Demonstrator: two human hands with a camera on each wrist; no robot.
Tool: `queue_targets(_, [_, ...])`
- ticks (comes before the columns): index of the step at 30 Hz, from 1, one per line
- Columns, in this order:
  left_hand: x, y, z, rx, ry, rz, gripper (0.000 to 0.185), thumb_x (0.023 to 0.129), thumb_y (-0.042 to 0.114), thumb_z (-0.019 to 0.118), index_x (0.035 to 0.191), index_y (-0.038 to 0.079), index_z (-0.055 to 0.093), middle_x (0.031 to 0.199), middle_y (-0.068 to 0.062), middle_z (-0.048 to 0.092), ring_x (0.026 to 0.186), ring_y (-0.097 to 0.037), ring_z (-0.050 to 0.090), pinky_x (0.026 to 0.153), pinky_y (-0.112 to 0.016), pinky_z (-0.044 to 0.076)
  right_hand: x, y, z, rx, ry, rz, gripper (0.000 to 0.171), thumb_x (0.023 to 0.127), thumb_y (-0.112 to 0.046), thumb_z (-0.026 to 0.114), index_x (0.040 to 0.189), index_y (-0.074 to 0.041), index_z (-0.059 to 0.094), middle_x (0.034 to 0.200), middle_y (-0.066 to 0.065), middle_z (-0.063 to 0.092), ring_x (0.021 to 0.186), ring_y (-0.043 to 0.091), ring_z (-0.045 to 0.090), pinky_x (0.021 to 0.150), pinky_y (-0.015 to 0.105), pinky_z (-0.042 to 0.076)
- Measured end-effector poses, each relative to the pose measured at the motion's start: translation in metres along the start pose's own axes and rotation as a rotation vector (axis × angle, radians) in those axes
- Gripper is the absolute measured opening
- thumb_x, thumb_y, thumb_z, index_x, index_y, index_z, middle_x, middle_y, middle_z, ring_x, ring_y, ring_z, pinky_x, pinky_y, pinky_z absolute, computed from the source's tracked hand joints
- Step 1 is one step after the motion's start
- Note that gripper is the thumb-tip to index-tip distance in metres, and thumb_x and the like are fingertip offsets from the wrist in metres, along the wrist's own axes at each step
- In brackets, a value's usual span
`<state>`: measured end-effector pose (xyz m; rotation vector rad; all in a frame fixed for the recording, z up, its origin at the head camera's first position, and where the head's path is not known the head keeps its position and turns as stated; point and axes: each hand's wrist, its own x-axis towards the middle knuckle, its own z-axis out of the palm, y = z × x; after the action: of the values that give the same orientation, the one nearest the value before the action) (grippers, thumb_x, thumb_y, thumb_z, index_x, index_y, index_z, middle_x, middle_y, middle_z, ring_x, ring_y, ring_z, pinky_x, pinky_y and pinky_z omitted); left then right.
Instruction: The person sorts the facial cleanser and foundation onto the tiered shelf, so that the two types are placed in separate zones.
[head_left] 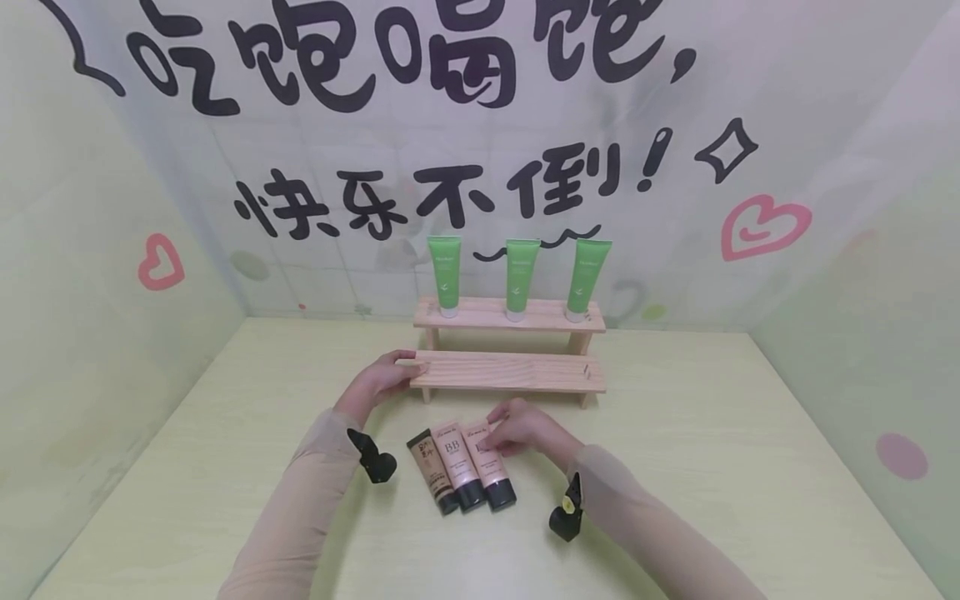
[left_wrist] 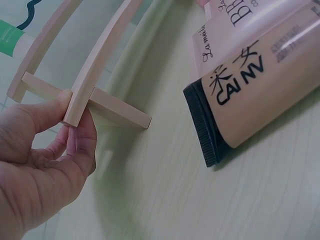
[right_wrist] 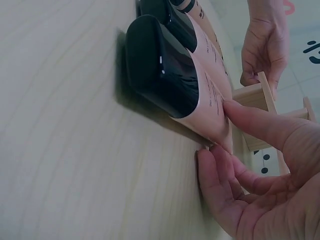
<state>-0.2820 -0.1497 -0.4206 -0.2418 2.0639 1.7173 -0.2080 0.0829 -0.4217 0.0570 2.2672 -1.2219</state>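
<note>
Rightmost tube [head_left: 489, 467] pinched by right hand [head_left: 525, 433] fingers, left hand [head_left: 378, 382] gripping rack [head_left: 510, 372] end (table edge far).

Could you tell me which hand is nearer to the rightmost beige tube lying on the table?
Right. The right hand pinches the flat end of the rightmost beige tube. The left hand is apart from it, holding the left end of the lower wooden shelf.
</note>
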Motion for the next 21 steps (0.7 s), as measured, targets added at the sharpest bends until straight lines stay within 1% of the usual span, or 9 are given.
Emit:
queue_targets(1, [-0.0004, 0.0006, 0.0004, -0.002, -0.002, -0.001, 0.057, 0.092, 0.012, 0.053, 0.140, -0.001, 0.024, 0.136, -0.024, 0.038, 0.124, -0.032, 0.044, 0.108, -0.037, 0.034, -0.0006, -0.0005, 0.0004, -0.001, 0.000, 0.001, 0.045, 0.068, -0.007, 0.076, 0.107, 0.001, 0.056, 0.084, 0.011, 0.064, 0.068, 0.018, 0.061, 0.060, 0.027, 0.055])
queue_targets(7, [0.0009, -0.0002, 0.0007, -0.001, -0.010, 0.003, 0.057, 0.092, 0.010, 0.052, 0.140, -0.001, 0.024, 0.134, -0.023, 0.039, 0.117, -0.027, 0.048, 0.108, -0.036, 0.036, -0.0025, -0.0035, 0.0043, -0.003, -0.002, -0.003, 0.040, 0.070, -0.005, 0.074, 0.104, 0.002, 0.055, 0.086, 0.013, 0.062, 0.069, 0.019, 0.061, 0.062, 0.028, 0.056])
queue_targets(13, [0.0006, 0.0002, 0.0007, -0.011, -0.012, 0.002, 0.057, 0.092, 0.010, 0.052, 0.140, -0.002, 0.024, 0.134, -0.024, 0.039, 0.115, -0.026, 0.049, 0.108, -0.037, 0.035, -0.0054, -0.0045, 0.0083, -0.078, 0.021, -0.023, 0.043, 0.067, -0.008, 0.077, 0.103, 0.002, 0.056, 0.084, 0.012, 0.061, 0.067, 0.019, 0.061, 0.062, 0.029, 0.055])
queue_targets(15, [0.0002, 0.0006, 0.0006, -0.004, -0.008, -0.001, 0.056, 0.092, 0.010, 0.052, 0.140, -0.002, 0.025, 0.133, -0.023, 0.039, 0.114, -0.025, 0.049, 0.107, -0.037, 0.036, -0.0062, -0.0049, 0.0091, -0.107, 0.032, -0.031, 0.042, 0.066, -0.010, 0.079, 0.100, 0.002, 0.057, 0.081, 0.011, 0.061, 0.065, 0.018, 0.061, 0.060, 0.027, 0.053])
queue_targets(21, [0.0018, -0.0004, 0.0004, 0.010, -0.010, 0.010, 0.056, 0.092, 0.010, 0.051, 0.139, -0.002, 0.024, 0.130, -0.021, 0.041, 0.107, -0.021, 0.052, 0.107, -0.036, 0.037, -0.0073, -0.0051, 0.0093, -0.160, 0.040, -0.043, 0.029, 0.066, -0.012, 0.078, 0.085, 0.000, 0.060, 0.074, 0.008, 0.063, 0.062, 0.016, 0.059, 0.056, 0.023, 0.050])
